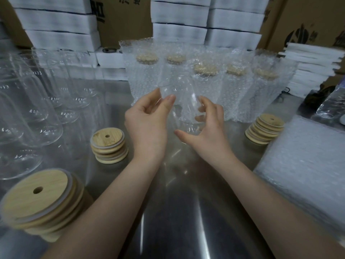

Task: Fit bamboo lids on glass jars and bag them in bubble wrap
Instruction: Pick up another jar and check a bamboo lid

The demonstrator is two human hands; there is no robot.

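An empty clear glass jar (183, 109) with no lid hangs tilted above the steel table (186, 212), between my two hands. My left hand (147, 124) holds its upper part, thumb and fingers curled round the glass. My right hand (211, 131) cups its lower end, thumb under the base. Stacks of bamboo lids, each with a hole, stand at near left (37, 199), middle left (109, 144) and right (265, 130). Behind my hands stands a row of lidded jars in bubble wrap bags (205, 81).
Several empty glass jars (37, 109) crowd the left of the table. A pile of flat bubble wrap bags (302, 165) lies at the right edge. White foam packs (56, 25) and cardboard boxes (123, 21) wall off the back.
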